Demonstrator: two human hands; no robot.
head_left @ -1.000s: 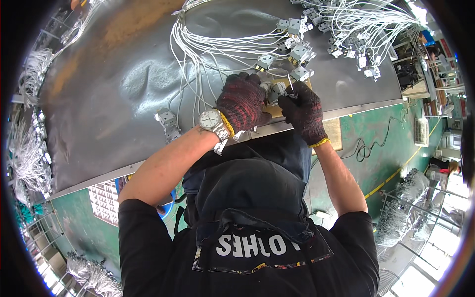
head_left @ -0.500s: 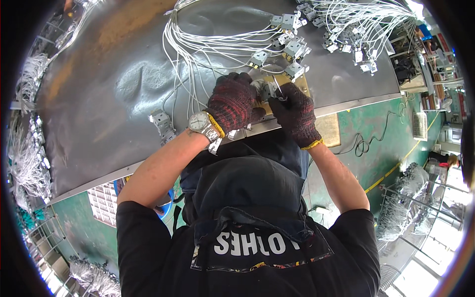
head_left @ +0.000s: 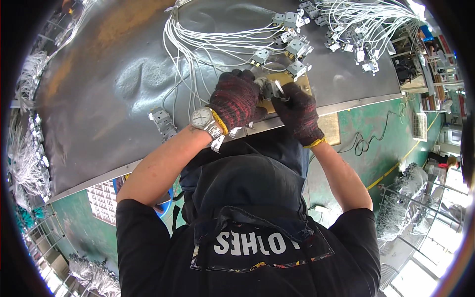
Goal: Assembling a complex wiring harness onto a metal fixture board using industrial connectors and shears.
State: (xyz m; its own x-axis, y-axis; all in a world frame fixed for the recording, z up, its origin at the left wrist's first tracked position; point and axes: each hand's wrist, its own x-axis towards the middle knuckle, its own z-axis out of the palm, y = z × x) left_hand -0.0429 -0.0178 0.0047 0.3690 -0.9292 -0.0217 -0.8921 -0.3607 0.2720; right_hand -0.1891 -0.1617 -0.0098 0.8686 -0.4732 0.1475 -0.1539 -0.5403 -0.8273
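Gloves cover both hands at the near edge of a grey bench (head_left: 99, 114). The left hand (head_left: 236, 99), in a dark red-flecked glove with a wristwatch (head_left: 202, 119) just below it, has its fingers curled tight round a small grey metal part (head_left: 269, 89). The right hand (head_left: 297, 111), in a dark glove with a yellow cuff, pinches the same part from the other side, fingertips narrow and pressed together against it. The part sits between the two hands, just above a tan board (head_left: 289, 81) that lies on the bench by the edge; whether it touches the board cannot be told. White wires (head_left: 208, 44) fan across the bench from beyond the hands, each ending in a grey connector (head_left: 297, 47), several lying just past the board. One more connector (head_left: 162, 121) lies apart, left of the watch. Further wire bundles (head_left: 366, 20) crowd the far right corner. Below the bench, a green floor (head_left: 376, 128) with a black cable (head_left: 363, 143) coiled on it
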